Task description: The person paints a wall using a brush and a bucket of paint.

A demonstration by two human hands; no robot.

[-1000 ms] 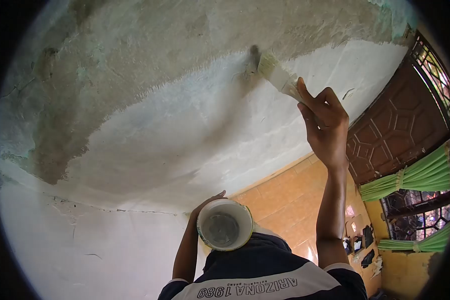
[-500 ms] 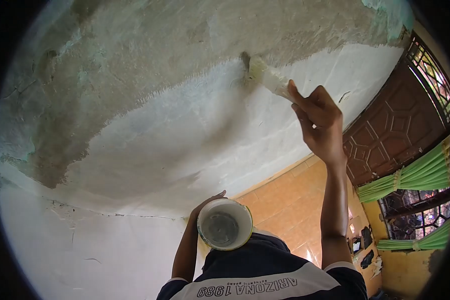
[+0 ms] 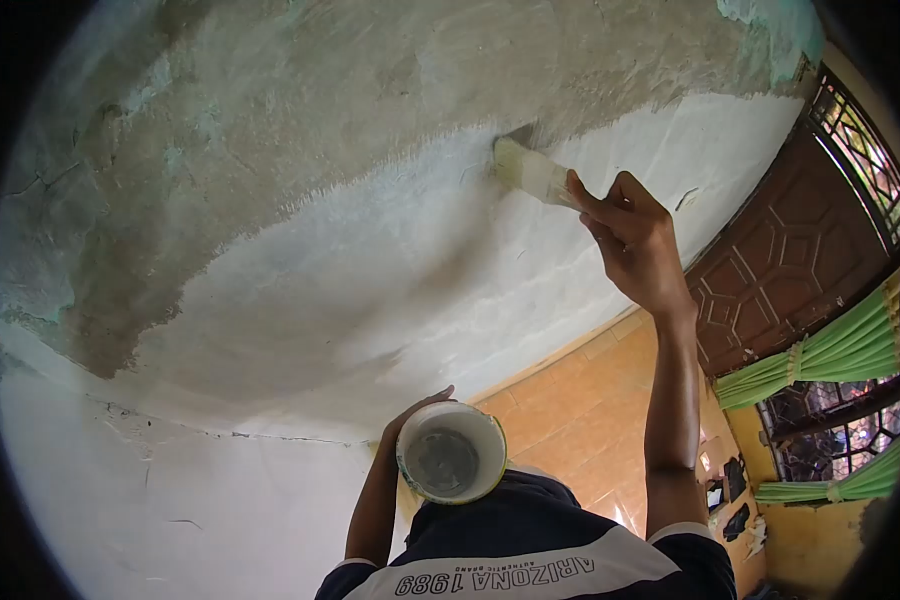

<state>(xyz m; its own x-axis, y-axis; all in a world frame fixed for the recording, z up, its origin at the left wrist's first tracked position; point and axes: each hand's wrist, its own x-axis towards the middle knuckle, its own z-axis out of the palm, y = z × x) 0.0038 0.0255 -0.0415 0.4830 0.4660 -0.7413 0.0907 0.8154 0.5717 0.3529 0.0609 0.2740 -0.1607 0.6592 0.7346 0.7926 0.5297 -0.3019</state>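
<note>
The brush [image 3: 538, 174] has shifted slightly lower in view against the wall [image 3: 350, 270], pinched in the fingers [image 3: 581, 192] of the raised right hand [image 3: 642, 245]; the left hand [image 3: 422, 404] supports the bucket [image 3: 401, 462], its grip mostly hidden.

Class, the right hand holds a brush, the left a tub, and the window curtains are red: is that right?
The colour is wrong: the head view shows green window curtains. The right hand does hold a brush, the left hand a tub.

Orange tiled floor [image 3: 560, 420], glossy in spots, small dark items [image 3: 735, 480] lying at right
</note>
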